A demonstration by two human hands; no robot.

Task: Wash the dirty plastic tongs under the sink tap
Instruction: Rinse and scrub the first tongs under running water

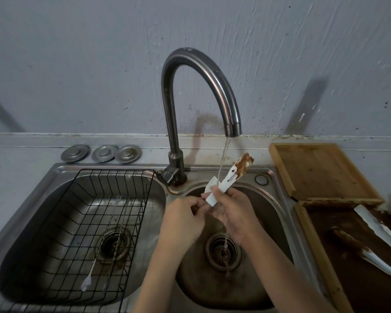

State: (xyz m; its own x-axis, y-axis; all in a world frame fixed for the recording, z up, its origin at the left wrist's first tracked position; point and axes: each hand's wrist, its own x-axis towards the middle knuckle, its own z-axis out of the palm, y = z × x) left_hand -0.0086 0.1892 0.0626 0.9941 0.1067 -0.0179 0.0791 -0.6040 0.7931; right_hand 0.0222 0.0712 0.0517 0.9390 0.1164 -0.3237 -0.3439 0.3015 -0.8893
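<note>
Glossy metal tap [196, 91]; smooth, seemingly plastic tongs [230, 179]; wooden tray [321, 170].

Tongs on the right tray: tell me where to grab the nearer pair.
Grip the nearer tongs by the clean white arm toward the lower right, coming from above. The rounded end pointing up-left is caked in brown, and they lie flat in the dirty wooden tray.

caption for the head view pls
Both hands hold sauce-smeared white tongs under the running tap.
</note>
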